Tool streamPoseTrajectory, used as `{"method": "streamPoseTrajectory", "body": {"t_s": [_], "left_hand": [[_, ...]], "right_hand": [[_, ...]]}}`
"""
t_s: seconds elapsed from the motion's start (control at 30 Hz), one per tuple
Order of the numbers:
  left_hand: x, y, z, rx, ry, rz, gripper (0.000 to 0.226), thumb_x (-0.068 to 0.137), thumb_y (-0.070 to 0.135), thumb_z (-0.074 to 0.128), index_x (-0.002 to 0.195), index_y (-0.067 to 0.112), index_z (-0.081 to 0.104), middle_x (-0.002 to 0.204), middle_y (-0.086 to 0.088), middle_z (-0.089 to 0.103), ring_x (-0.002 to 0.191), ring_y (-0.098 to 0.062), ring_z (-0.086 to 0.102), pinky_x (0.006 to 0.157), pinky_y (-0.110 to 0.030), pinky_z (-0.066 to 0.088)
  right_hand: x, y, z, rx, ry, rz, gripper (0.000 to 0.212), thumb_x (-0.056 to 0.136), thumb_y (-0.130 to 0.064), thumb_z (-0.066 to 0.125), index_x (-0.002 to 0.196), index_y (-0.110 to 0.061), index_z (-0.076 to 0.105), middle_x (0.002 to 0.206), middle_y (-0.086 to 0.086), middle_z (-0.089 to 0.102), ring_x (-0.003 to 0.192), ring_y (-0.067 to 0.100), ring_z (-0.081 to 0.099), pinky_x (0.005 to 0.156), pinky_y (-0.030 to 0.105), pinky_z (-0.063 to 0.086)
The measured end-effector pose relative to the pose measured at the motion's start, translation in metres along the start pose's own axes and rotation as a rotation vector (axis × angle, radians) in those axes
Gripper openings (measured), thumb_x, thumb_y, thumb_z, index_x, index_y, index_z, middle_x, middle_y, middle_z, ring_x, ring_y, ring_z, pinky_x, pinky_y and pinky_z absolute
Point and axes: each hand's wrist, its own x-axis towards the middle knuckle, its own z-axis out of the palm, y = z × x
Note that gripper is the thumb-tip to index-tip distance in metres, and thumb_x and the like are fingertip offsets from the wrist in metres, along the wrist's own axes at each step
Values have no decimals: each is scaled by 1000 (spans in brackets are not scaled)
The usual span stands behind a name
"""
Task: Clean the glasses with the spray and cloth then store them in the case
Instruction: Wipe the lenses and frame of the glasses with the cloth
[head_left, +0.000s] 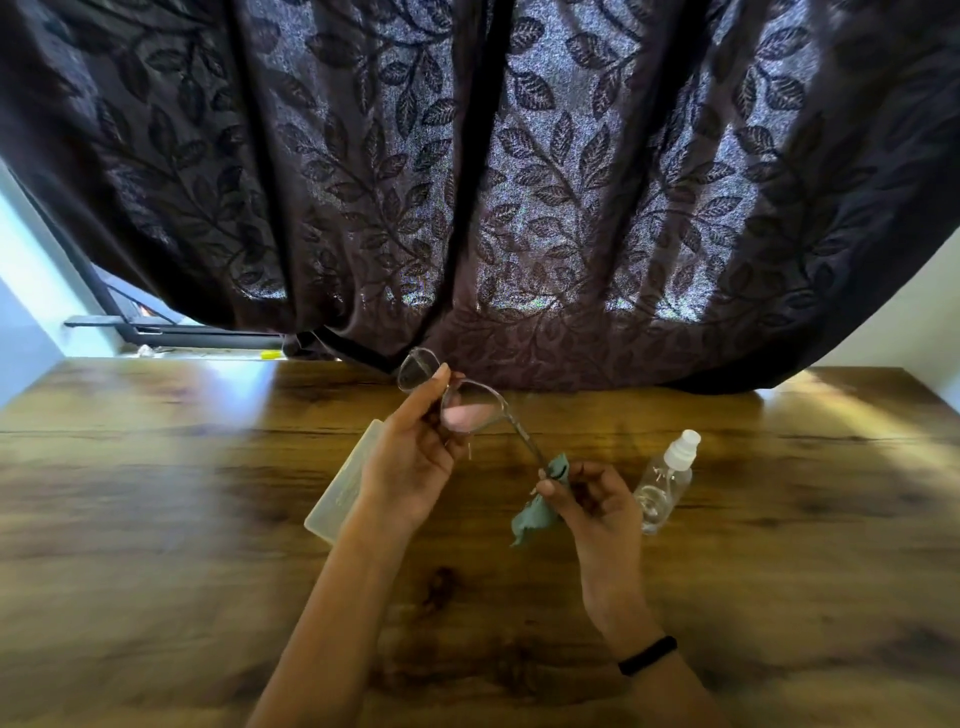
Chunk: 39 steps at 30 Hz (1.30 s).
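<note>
The person's left hand (410, 462) is holding a pair of clear, grey-tinted plastic-framed glasses (470, 402) up above the brown wood-grain tabletop (156, 493). Its fingers are curling around the front of the frame near the bridge, and one fingertip is showing pink through the nearer lens. The glasses are tilting, with the far lens reaching toward a dark brown leaf-patterned curtain (467, 182) that is hanging down to the back edge of the tabletop.

One temple arm is running down and to the right into the right hand (592, 501). That hand is pinching a small teal cleaning cloth (535, 514) around the arm's end, and the rest of the cloth is hanging loose below the fingers. A black band (647, 656) is sitting on the right wrist.

A pale, translucent rectangular case (337, 488) is lying on the tabletop, partly hidden behind the left hand and wrist. A clear plastic spray bottle with a white cap (665, 480) is resting just beside the right hand, on its right; whether it is upright or lying down is hard to tell.
</note>
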Motion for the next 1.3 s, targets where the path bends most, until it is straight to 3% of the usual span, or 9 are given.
{"method": "streamPoseTrajectory", "body": {"t_s": [0.13, 0.27, 0.4, 0.5, 0.6, 0.8, 1.07, 1.23, 1.3], "left_hand": [[2, 15, -8, -42, -62, -67, 11, 69, 22, 63, 63, 15, 68, 53, 7, 58, 44, -2, 54, 43, -14, 46], [1, 20, -16, -77, -218, -162, 20, 53, 20, 83, 64, 12, 68, 50, 8, 54, 41, -2, 49, 43, -10, 41], [-2, 14, -20, -14, -318, -294, 35, 38, 21, 91, 61, 13, 66, 46, 6, 48, 42, -3, 46, 43, -10, 42], [-3, 9, -13, 11, -341, -349, 36, 36, 22, 91, 59, 14, 65, 45, 6, 47, 39, -3, 44, 42, -9, 39], [-2, 3, -9, 3, -379, -383, 36, 39, 21, 91, 61, 12, 64, 46, 7, 48, 38, -3, 45, 42, -10, 38], [-2, -1, -9, -31, -398, -367, 48, 42, 20, 91, 68, 11, 51, 47, 5, 46, 38, -3, 44, 41, -12, 39], [-2, 2, -6, -108, -416, -307, 34, 44, 17, 90, 66, 9, 64, 49, 6, 50, 41, -2, 48, 43, -11, 42], [0, 6, -9, -125, -360, -244, 34, 43, 20, 90, 66, 10, 67, 52, 7, 50, 44, -3, 47, 46, -10, 43], [-1, 5, -9, -124, -339, -241, 36, 41, 20, 91, 66, 11, 67, 53, 7, 50, 44, -3, 47, 45, -10, 43]], "right_hand": [[10, -10, -3, 263, -157, 91, 53, 44, -43, 87, 86, -17, 67, 87, 3, 72, 85, 20, 67, 70, 26, 57], [26, -22, 1, 421, -233, 89, 48, 45, -49, 85, 82, -21, 73, 90, -1, 73, 87, 13, 68, 72, 26, 57], [41, -41, 15, 325, -288, -12, 35, 65, -33, 71, 97, -17, 67, 91, -4, 73, 87, 13, 67, 66, 22, 56], [50, -52, 31, 177, -322, -115, 29, 76, -11, 61, 104, -18, 64, 97, -7, 72, 95, 11, 66, 73, 21, 55], [52, -54, 46, 9, -356, -217, 39, 81, 3, 60, 115, -17, 58, 112, 0, 65, 104, 8, 62, 84, 21, 52], [56, -39, 50, -259, -310, -328, 31, 83, -4, 62, 113, -10, 62, 104, 2, 67, 93, 5, 62, 77, 14, 49], [40, -14, 41, -387, -275, -137, 13, 86, -12, 60, 98, -13, 65, 86, -4, 67, 75, -3, 62, 65, 10, 49], [19, 11, 33, -339, -265, 4, 11, 87, -16, 58, 96, -12, 64, 85, 6, 71, 73, 16, 69, 67, 34, 58], [13, 18, 33, -376, -246, 3, 12, 87, -18, 59, 95, -12, 64, 85, 3, 71, 74, 12, 68, 67, 26, 56]]}}
